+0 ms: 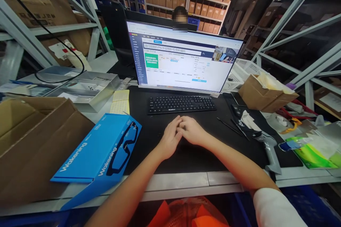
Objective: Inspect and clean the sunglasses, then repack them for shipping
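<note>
My left hand (168, 138) and my right hand (192, 130) rest together on the black desk mat (202, 156), fingertips touching in front of the black keyboard (181, 104). The fingers of both curl loosely and press against each other; I see nothing between them. Behind the keyboard stands a monitor (183, 58) showing a software page with a green block. A blue box printed with glasses (102, 150) lies open to my left, overhanging the mat's corner.
A large brown carton (32, 142) sits at far left, metal trays (85, 90) behind it. A grey handheld scanner (268, 145), pens, a small carton (262, 94) and green bags (311, 149) crowd the right. A person sits behind the monitor. Shelving with boxes surrounds the desk.
</note>
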A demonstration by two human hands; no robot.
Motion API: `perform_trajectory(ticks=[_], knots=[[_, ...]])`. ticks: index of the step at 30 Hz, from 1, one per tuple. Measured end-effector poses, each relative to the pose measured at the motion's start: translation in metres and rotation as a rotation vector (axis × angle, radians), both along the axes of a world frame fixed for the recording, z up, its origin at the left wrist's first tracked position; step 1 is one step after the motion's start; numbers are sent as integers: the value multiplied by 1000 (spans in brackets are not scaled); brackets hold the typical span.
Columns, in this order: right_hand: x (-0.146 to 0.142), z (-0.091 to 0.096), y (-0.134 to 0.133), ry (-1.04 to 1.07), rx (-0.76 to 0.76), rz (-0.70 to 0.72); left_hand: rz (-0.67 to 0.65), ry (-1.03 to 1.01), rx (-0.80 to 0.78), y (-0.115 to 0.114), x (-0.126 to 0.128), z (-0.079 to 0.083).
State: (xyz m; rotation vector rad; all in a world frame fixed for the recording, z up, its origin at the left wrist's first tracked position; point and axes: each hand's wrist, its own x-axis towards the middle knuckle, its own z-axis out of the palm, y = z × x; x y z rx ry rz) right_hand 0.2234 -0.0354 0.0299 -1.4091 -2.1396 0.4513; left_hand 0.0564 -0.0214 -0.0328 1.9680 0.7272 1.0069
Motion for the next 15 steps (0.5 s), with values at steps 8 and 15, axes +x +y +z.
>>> perform_trajectory(ticks=[8,15], knots=[[13,1,-15,91,-72,-123,-17,307,52,-5,-7,18],[82,-5,-31,355,-193,-393,44,439,14,-3,-8,20]])
